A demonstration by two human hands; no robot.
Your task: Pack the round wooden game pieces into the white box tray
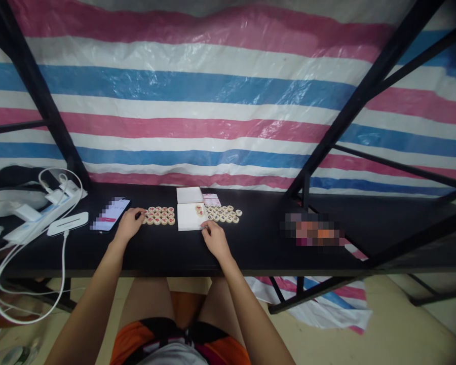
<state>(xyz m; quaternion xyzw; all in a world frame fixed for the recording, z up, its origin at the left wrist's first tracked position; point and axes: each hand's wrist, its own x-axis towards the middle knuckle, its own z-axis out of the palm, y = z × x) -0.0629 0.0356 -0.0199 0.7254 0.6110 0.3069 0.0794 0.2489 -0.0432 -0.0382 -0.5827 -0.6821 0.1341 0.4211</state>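
Observation:
Round wooden Chinese chess pieces with red characters stand in rows on the black desk. At their left end my left hand has its fingers bent around the end of the rows, on a piece there. Right of these rows lies an open white box, its lid tipped back. Two or so red-marked pieces rest inside it. My right hand pinches the box's front right corner. Dark-marked pieces sit in rows just right of the box, beyond my right hand.
A phone lies left of my left hand. Farther left are a power strip, a white device and loops of white cable. A pink-and-white paper lies behind the dark-marked pieces. Black frame bars slant up at right.

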